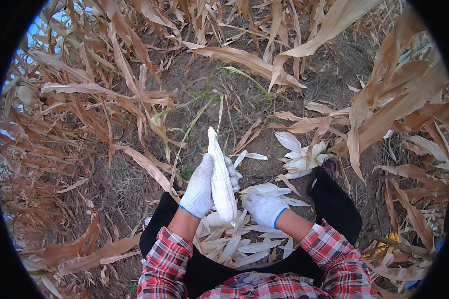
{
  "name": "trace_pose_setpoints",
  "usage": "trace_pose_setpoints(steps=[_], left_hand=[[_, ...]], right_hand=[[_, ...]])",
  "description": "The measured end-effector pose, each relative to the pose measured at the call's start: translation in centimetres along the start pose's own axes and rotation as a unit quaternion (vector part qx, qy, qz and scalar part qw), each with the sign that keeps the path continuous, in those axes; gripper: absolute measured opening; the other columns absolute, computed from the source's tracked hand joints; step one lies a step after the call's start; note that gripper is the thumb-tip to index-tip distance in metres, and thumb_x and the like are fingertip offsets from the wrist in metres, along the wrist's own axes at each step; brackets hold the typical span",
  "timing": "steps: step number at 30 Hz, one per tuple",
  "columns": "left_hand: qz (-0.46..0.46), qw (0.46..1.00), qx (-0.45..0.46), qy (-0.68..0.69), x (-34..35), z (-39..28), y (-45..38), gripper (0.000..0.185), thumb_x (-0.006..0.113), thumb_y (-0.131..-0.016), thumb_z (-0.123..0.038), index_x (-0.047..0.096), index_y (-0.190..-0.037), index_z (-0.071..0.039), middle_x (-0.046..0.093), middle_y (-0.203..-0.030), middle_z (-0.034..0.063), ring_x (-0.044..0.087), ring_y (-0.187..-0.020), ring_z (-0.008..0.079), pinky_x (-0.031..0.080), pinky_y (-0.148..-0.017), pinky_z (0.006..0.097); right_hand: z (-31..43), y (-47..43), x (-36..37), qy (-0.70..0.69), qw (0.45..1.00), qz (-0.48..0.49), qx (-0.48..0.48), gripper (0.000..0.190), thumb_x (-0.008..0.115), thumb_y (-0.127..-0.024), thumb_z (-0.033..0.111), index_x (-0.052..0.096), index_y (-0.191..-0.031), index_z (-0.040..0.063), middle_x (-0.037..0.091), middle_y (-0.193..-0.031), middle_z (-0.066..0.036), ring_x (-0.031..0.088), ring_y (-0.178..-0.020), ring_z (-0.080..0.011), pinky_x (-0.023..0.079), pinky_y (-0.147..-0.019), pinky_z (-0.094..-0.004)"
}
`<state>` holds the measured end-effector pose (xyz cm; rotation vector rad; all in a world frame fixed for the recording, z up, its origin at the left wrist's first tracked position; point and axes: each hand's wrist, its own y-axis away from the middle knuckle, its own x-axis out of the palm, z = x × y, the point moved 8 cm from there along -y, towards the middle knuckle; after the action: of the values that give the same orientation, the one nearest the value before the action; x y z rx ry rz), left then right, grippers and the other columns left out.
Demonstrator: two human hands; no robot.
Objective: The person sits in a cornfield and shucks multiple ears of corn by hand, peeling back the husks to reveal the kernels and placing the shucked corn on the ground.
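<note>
My left hand (202,187), in a white knit glove with a blue cuff edge, is closed around an ear of corn in its pale husk (220,179). The ear lies lengthwise in the palm, its narrow tip pointing away from me. To the right, my gloved right hand (263,209) is at a bunch of pale husk leaves (267,190); its fingertips are hidden, so I cannot tell whether it grips them. Loose corn husks (243,246) lie heaped between my legs, below both hands.
Dry corn stalks with brown leaves (78,89) stand on the left and ahead. More pale husks (303,155) lie beside my right foot. Long dry leaves (389,97) hang over the right side. A stick (396,243) and something yellow (387,241) are at the lower right.
</note>
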<state>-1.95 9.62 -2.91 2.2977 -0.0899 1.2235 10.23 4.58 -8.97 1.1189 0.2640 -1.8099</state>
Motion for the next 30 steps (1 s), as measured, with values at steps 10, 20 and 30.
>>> trace_pose_setpoints(steps=[10, 20, 30], left_hand=[[-0.058, 0.988, 0.084, -0.117, -0.6, 0.0, 0.0, 0.056, 0.050, -0.100, -0.047, 0.048, -0.131, -0.001, 0.061, -0.114, 0.0142, 0.063, -0.100, 0.0269, 0.052, -0.093, 0.0413], [-0.098, 0.803, 0.103, -0.578, -0.1, -0.6, 0.4, 0.062, 0.063, -0.085, -0.016, 0.042, -0.139, 0.005, 0.054, -0.129, 0.0157, 0.050, -0.123, 0.0215, 0.037, -0.108, 0.0343], [-0.078, 0.820, 0.116, -0.555, 0.8, -0.8, 1.1, 0.048, 0.054, -0.084, -0.009, 0.051, -0.129, 0.006, 0.061, -0.117, 0.0132, 0.057, -0.112, 0.0203, 0.043, -0.101, 0.0330]], right_hand=[[2.5, -0.6, -3.9, -0.585, 0.806, 0.005, 0.086, 0.062, 0.063, -0.094, 0.038, 0.045, -0.138, -0.002, 0.062, -0.117, -0.014, 0.061, -0.103, -0.0161, 0.051, -0.088, -0.0301], [-0.6, -0.4, -6.1, -0.370, 0.894, -0.161, 0.196, 0.093, 0.081, -0.071, 0.041, 0.036, -0.142, 0.000, 0.058, -0.127, -0.021, 0.060, -0.115, -0.0329, 0.049, -0.096, -0.0400], [-0.6, -0.4, -5.5, -0.383, 0.889, -0.132, 0.212, 0.094, 0.082, -0.070, 0.041, 0.037, -0.142, -0.001, 0.057, -0.129, -0.022, 0.058, -0.119, -0.0335, 0.047, -0.100, -0.0397]])
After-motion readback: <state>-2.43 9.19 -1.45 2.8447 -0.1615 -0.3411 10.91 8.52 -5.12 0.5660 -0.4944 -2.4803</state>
